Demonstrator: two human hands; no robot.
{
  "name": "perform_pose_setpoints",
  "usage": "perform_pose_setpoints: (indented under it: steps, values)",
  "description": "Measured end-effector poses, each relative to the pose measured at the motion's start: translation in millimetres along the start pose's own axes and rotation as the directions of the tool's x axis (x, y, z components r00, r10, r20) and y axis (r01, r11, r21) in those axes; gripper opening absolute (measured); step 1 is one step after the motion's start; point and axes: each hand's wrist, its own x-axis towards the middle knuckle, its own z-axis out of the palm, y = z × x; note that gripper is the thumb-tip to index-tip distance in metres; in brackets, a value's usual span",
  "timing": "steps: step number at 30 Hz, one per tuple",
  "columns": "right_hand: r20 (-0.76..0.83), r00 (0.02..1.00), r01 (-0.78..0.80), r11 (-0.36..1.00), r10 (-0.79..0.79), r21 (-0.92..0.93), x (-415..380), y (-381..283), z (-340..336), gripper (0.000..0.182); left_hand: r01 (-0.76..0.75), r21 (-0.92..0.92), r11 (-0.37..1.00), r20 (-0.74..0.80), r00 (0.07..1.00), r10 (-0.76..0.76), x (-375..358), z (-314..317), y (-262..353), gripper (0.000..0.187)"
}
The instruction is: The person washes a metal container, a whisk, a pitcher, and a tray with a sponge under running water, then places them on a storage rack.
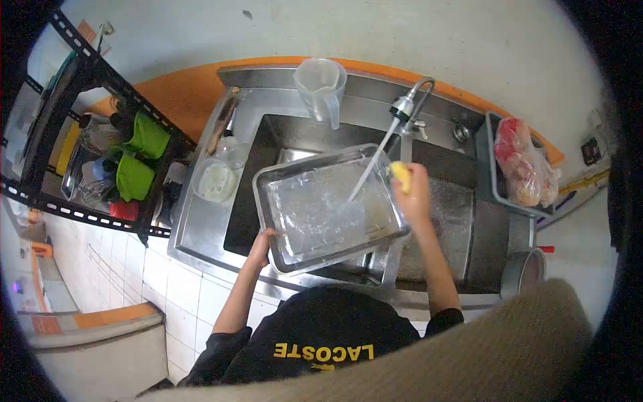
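Observation:
A rectangular metal tray (pixel 328 214) is tilted over the double sink, with a stream of water from the faucet (pixel 403 107) landing inside it. My left hand (pixel 260 248) grips the tray's lower left edge, thumb over the rim. At the tray's upper right side, my right hand (pixel 414 194) is closed around a yellow sponge (pixel 402 177). The tray's inside is wet, with water spread over its bottom.
A clear plastic pitcher (pixel 320 87) stands behind the sink. Left on the counter is a round container (pixel 214 179). A grey bin (pixel 494 167) with bagged items is at right, a round pan (pixel 524 271) below it. A black shelf (pixel 87 208) holds green containers (pixel 134 177).

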Motion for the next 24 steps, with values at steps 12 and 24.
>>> perform_pose_setpoints:
  steps: [12, 24]
  values:
    - [0.472, 0.756, 0.312, 0.883, -0.453, 0.35, -67.2, -101.9, 170.8, 0.06, -0.351, -0.151, 0.924, -0.12, 0.934, 0.335, -19.3, 37.1, 20.0, 0.048]
    - [0.178, 0.965, 0.128, 0.941, -0.191, 0.314, -16.0, -56.4, 207.2, 0.061, -0.536, -0.015, 0.844, -0.121, 0.839, 0.53, -48.5, 58.1, 48.6, 0.051]
